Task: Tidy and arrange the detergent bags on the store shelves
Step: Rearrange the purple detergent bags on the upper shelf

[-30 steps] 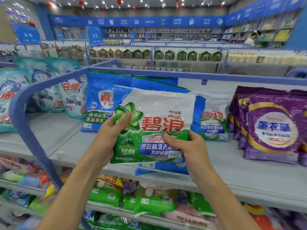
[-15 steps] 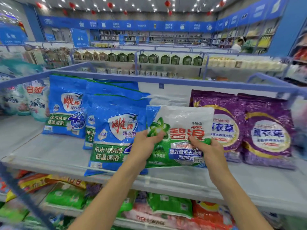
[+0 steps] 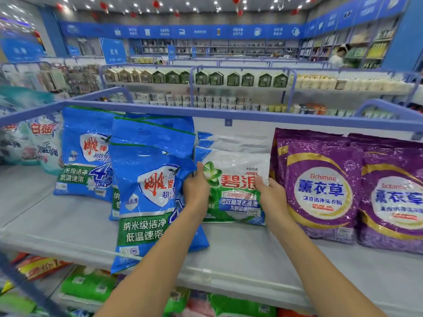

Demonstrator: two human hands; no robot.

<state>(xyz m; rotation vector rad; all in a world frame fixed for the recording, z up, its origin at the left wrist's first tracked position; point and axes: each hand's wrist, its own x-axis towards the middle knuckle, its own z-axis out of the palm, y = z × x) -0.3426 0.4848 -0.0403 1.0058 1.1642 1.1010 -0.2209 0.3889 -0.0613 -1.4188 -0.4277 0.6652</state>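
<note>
White plastic with a green lower half, a green flower mark and red characters: that is the white bag held between both hands. Counting it, three such bags show, the other two only as white-and-blue tops stacked behind it. There are three blue bags: one leaning forward at the front, one right behind it, one further back on the left. Two purple bags stand in front on the right, with more purple edges behind them that I cannot count. Pale bags at the far left are too blurred to count. The white bag stands upright on the grey shelf, its bottom edge down at the board, in the gap between the blue bags and the purple bags. The left hand grips its left edge, thumb laid over the flower mark; the right hand grips its right edge, thumb pressed on the front. The remaining fingers of both hands curl behind the bag, hidden.
</note>
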